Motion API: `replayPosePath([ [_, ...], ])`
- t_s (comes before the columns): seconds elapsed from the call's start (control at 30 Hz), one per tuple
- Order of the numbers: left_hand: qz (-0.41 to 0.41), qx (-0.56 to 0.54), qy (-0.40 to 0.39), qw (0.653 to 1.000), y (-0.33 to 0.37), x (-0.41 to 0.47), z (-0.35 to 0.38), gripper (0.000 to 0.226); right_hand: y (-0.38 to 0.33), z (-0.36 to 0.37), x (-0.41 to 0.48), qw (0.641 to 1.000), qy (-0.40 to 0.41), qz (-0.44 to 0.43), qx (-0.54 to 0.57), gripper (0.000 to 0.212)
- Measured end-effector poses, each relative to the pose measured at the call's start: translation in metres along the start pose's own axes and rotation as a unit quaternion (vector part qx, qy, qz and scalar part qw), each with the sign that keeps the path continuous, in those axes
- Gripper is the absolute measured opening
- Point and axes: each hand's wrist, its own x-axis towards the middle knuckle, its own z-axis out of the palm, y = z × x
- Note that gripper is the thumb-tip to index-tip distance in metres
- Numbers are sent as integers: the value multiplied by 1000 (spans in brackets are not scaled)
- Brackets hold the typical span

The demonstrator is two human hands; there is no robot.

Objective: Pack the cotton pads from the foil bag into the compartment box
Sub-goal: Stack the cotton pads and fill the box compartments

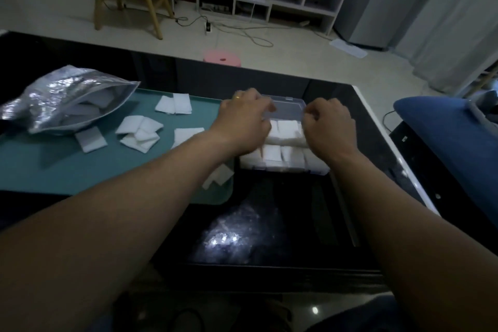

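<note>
The clear compartment box (285,164) sits on the black table, its compartments filled with white cotton pads (287,129). Its transparent lid (287,106) stands partly raised at the far side. My left hand (242,121) grips the lid's left edge, and my right hand (328,124) pinches its right edge with curled fingers. The silver foil bag (64,100) lies open on the teal mat (54,170) at the left, with pads inside. Several loose pads (140,132) lie scattered on the mat.
A blue cushioned seat (444,127) stands close on the right of the table. The table's white edge (390,140) runs along the right. A pink stool (222,58), a wooden chair and a white shelf are on the floor beyond.
</note>
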Motion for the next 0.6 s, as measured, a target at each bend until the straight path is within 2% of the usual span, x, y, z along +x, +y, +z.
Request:
replayPosePath([
  [0.13,-53,-31,6,998,-51,-36,-39,32,-60,2,-15,994,-42,-69,76,24],
  [0.23,-93,-36,-42,994,-79,-71,-61,32,-108,9,-32,978,-134,-129,96,21],
  [0.37,-127,7,-117,985,-91,-103,-75,31,-135,20,-45,966,-220,-133,22,25],
  [0.5,-123,60,-135,981,-97,-116,-73,12,-143,31,-51,957,-263,-108,-53,41],
  [0.6,-132,69,-143,978,-99,-114,-61,36,-148,41,-56,938,-278,-165,-121,61],
])
